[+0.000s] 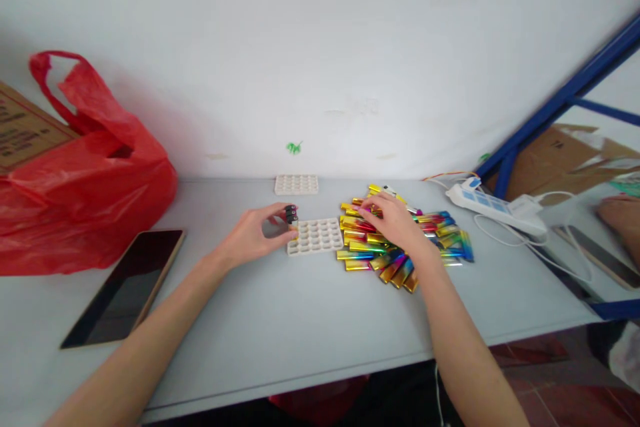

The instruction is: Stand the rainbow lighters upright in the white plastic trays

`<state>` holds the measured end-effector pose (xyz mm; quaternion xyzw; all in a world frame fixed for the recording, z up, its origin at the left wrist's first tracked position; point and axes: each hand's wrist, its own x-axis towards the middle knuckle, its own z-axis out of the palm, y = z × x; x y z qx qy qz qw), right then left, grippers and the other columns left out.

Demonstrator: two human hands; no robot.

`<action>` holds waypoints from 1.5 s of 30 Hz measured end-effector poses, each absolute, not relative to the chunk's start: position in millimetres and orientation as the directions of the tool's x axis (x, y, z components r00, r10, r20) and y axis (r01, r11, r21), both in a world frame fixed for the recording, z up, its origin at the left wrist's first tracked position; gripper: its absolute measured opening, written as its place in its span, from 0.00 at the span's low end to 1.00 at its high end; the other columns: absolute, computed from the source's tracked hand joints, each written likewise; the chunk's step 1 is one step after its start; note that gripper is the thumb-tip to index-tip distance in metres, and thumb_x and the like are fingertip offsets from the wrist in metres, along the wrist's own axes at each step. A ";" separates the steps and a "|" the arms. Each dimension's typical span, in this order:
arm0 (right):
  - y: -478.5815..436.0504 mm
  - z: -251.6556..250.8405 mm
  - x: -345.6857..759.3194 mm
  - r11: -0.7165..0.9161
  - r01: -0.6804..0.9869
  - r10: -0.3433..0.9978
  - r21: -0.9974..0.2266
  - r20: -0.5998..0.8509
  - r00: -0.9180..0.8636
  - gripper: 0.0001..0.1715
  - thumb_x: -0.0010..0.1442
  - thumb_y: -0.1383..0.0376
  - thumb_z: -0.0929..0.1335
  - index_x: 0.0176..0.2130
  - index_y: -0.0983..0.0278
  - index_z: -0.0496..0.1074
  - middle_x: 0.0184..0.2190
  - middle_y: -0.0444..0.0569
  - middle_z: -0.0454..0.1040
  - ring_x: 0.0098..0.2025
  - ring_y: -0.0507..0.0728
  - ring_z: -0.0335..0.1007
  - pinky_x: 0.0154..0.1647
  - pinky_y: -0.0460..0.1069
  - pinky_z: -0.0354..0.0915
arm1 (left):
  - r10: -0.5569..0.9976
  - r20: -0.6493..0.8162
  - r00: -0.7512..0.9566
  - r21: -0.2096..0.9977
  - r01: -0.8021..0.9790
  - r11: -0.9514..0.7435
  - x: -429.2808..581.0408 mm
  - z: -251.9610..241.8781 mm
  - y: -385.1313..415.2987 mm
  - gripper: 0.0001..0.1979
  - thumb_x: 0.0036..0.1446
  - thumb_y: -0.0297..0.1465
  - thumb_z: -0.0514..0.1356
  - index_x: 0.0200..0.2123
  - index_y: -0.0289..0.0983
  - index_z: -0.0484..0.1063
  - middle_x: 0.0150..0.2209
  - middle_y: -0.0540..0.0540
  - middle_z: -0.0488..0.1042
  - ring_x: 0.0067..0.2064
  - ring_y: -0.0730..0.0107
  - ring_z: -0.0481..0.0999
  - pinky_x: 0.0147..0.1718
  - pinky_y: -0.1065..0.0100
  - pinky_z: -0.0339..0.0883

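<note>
Metallic gold-and-rainbow oblong pieces (385, 258), heaped on the grey bench (300, 320) under the right hand (394, 217), grip unclear, are best lifted singly, while black-topped pieces (291, 213) are pinched by the left hand (253, 235) at the white plastic tray (319, 236).

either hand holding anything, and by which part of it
The left hand seems to hold dark-topped pieces, index finger by the tops, thumb lower. Whether the right hand, at the shiny pile, holds anything cannot be told.

A: ok what's the left hand (253, 235) up to?
B: thumb (281, 239) and fingers (273, 209) in a loose C, forearm (170, 320) angled in from near left. right hand (396, 220)'s palm-down, bent at the knuckles.
</note>
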<state>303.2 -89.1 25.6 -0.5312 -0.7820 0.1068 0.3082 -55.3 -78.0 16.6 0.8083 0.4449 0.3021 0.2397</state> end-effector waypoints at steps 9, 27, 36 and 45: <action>-100.9 43.5 318.3 0.311 0.756 0.938 -0.576 0.057 -0.342 0.06 0.65 0.60 0.78 0.38 0.61 0.83 0.39 0.49 0.85 0.40 0.60 0.79 0.44 0.53 0.70 | 0.875 0.253 0.411 0.681 0.566 -0.464 -51.1 18.3 -77.6 0.22 0.61 0.53 0.68 0.46 0.41 0.80 0.40 0.47 0.86 0.36 0.62 0.84 0.41 0.65 0.78; -97.0 28.9 262.2 0.286 0.236 0.958 -0.929 0.272 -0.090 0.23 0.66 0.44 0.76 0.45 0.59 0.77 0.38 0.47 0.81 0.41 0.60 0.77 0.44 0.54 0.73 | 0.874 0.281 0.396 0.655 0.586 -0.476 -49.3 17.0 -79.1 0.24 0.58 0.53 0.69 0.47 0.41 0.81 0.40 0.47 0.86 0.33 0.64 0.82 0.37 0.66 0.75; -121.7 40.6 210.7 -0.142 -0.307 0.970 -0.941 -0.070 -0.235 0.30 0.61 0.37 0.75 0.44 0.55 0.70 0.37 0.48 0.83 0.37 0.60 0.80 0.35 0.53 0.75 | 0.875 0.238 0.421 0.702 0.549 -0.454 -50.1 25.7 -82.6 0.27 0.69 0.58 0.58 0.47 0.41 0.82 0.42 0.45 0.87 0.40 0.58 0.84 0.41 0.65 0.76; -125.4 27.1 196.2 0.079 0.063 0.992 -0.995 0.072 -0.108 0.33 0.66 0.34 0.71 0.32 0.57 0.65 0.22 0.36 0.58 0.23 0.51 0.50 0.23 0.47 0.49 | 0.934 0.196 0.298 0.734 0.587 -0.341 -49.5 14.4 -75.0 0.40 0.71 0.65 0.44 0.28 0.41 0.77 0.27 0.49 0.78 0.33 0.59 0.75 0.36 0.64 0.71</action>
